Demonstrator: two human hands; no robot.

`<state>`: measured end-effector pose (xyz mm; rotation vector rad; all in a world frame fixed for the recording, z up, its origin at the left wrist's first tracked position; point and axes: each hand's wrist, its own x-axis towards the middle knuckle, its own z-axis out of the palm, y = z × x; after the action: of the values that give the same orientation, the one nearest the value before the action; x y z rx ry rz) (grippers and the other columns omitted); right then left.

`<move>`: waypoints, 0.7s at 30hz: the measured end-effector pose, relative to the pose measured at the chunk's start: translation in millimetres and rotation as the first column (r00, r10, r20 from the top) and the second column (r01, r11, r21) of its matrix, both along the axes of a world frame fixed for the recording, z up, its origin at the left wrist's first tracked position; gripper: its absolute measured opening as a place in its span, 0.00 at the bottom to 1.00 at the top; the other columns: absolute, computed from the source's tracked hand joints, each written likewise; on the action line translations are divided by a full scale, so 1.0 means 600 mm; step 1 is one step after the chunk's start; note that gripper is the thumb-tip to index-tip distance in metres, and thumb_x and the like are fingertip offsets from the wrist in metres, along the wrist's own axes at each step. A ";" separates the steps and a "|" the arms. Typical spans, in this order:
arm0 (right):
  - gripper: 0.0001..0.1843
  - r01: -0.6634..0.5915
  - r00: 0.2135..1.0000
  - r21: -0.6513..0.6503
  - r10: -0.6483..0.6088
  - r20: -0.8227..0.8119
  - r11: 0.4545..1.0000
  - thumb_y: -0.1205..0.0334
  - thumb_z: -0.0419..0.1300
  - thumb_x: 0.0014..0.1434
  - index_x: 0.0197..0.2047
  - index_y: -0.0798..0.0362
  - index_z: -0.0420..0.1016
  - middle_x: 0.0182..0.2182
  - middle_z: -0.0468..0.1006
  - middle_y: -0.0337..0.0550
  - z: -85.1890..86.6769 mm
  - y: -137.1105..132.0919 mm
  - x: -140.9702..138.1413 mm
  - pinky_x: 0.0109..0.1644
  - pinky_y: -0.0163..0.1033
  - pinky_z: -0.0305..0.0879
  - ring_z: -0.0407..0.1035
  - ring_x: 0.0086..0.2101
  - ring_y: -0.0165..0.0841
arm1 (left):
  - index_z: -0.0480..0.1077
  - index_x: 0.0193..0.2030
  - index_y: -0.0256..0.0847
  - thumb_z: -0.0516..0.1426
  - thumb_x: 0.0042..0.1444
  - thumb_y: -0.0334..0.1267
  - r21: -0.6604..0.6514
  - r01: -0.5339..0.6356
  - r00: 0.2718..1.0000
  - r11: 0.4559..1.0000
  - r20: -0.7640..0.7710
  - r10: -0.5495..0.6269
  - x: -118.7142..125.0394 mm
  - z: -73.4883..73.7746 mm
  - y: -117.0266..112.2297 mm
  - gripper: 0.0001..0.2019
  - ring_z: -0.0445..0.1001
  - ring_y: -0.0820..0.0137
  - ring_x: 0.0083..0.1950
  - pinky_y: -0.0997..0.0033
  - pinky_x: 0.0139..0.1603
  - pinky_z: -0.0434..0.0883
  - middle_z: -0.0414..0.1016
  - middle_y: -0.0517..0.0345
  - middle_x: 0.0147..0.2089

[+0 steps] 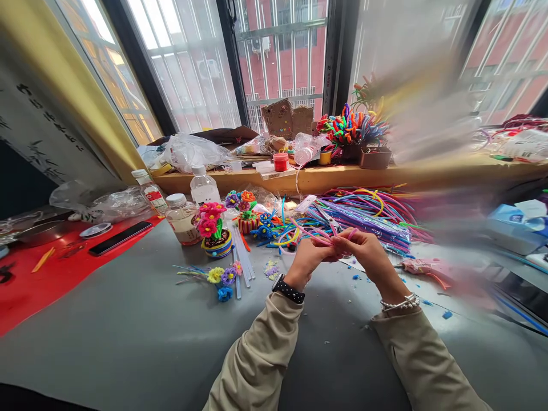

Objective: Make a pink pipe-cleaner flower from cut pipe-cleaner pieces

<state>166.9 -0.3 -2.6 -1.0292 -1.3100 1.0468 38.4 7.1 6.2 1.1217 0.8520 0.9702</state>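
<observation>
Both of my hands meet above the grey table, with the fingers of each pinched on a pink pipe cleaner (pixel 303 230). My left hand (pixel 311 256) grips it from the left, and one end sticks out up and to the left. From the other side my right hand (pixel 363 251) pinches the same pink stem close to the left fingertips. A pair of scissors or pliers (pixel 329 218) shows just behind the fingers; its lower part is hidden. Beyond lies a bundle of colourful pipe cleaners (pixel 363 220), partly in clear wrapping.
A potted pink pipe-cleaner flower (pixel 213 220), small loose flowers (pixel 225 277) and clear glue sticks (pixel 244 265) are left of my hands. Bottles (pixel 182 217) stand behind. A phone (pixel 120 238) lies on red cloth. A glue gun (pixel 423 266) rests at right, where the picture smears.
</observation>
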 end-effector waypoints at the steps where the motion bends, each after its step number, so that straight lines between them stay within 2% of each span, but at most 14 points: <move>1: 0.11 0.000 0.999 -0.008 -0.001 -0.035 1.000 0.55 0.63 0.41 0.25 0.55 0.75 0.19 0.71 0.37 -0.001 0.002 -0.001 0.26 0.33 0.57 0.61 0.22 0.26 | 0.74 0.25 0.32 0.65 0.30 0.40 -0.013 -0.006 1.000 1.000 0.015 0.007 -0.001 0.000 0.001 0.14 0.71 0.72 0.25 0.71 0.32 0.68 0.73 0.54 0.22; 5: 0.11 0.015 0.964 -0.042 -0.026 -0.264 0.999 0.56 0.64 0.41 0.30 0.51 0.75 0.24 0.74 0.36 -0.005 0.005 -0.001 0.32 0.33 0.62 0.66 0.26 0.27 | 0.74 0.27 0.31 0.64 0.33 0.39 -0.050 -0.017 0.994 0.999 0.108 0.022 -0.003 0.003 0.003 0.13 0.71 0.74 0.28 0.72 0.36 0.68 0.75 0.53 0.26; 9: 0.08 0.010 0.915 -0.050 -0.030 -0.401 0.999 0.57 0.65 0.41 0.26 0.51 0.74 0.24 0.74 0.35 -0.009 0.003 0.003 0.35 0.31 0.63 0.66 0.27 0.25 | 0.73 0.27 0.31 0.64 0.35 0.38 -0.096 0.035 0.985 0.995 0.169 -0.018 -0.005 0.005 0.003 0.13 0.72 0.73 0.29 0.71 0.39 0.67 0.75 0.51 0.27; 12: 0.08 -0.023 0.897 -0.040 0.002 -0.442 0.999 0.56 0.63 0.44 0.26 0.51 0.73 0.26 0.74 0.35 -0.012 0.002 0.004 0.32 0.28 0.63 0.65 0.27 0.23 | 0.73 0.29 0.30 0.63 0.37 0.37 -0.131 0.054 0.974 0.990 0.225 -0.023 -0.005 0.005 0.002 0.12 0.72 0.73 0.31 0.70 0.40 0.68 0.75 0.51 0.29; 16: 0.08 -0.040 0.877 0.006 0.038 -0.479 0.999 0.57 0.62 0.45 0.27 0.51 0.71 0.23 0.71 0.33 -0.016 0.004 0.003 0.28 0.25 0.61 0.62 0.23 0.20 | 0.72 0.28 0.31 0.63 0.38 0.35 -0.136 0.028 0.971 0.990 0.237 0.005 -0.004 0.006 0.001 0.10 0.72 0.74 0.30 0.71 0.39 0.68 0.75 0.53 0.28; 21: 0.08 0.040 0.907 0.076 -0.004 -0.420 0.996 0.60 0.63 0.45 0.29 0.50 0.69 0.19 0.70 0.31 -0.015 0.003 -0.001 0.25 0.26 0.59 0.62 0.21 0.21 | 0.72 0.28 0.31 0.62 0.39 0.35 -0.099 0.030 0.979 0.995 0.202 -0.010 -0.003 0.006 -0.001 0.09 0.71 0.75 0.29 0.72 0.38 0.68 0.74 0.56 0.27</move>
<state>166.5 1.6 -11.4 -0.7017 -0.9764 1.1137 36.4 6.6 9.6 0.9257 0.7165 0.9941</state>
